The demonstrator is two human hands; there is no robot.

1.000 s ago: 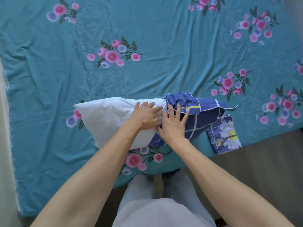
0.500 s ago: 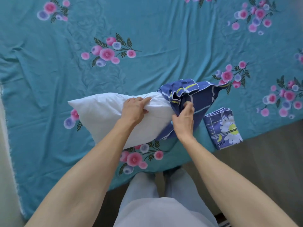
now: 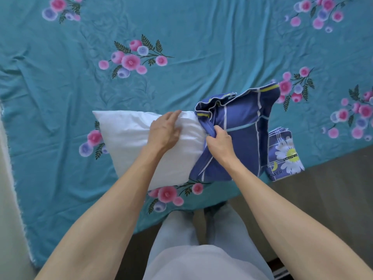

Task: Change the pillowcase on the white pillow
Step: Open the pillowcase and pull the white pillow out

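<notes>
White pillow under flat left hand, blue pillowcase bunched in right-hand grip.

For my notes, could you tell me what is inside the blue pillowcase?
The white pillow's right end runs into the blue pillowcase; how far it reaches is hidden by cloth.
</notes>
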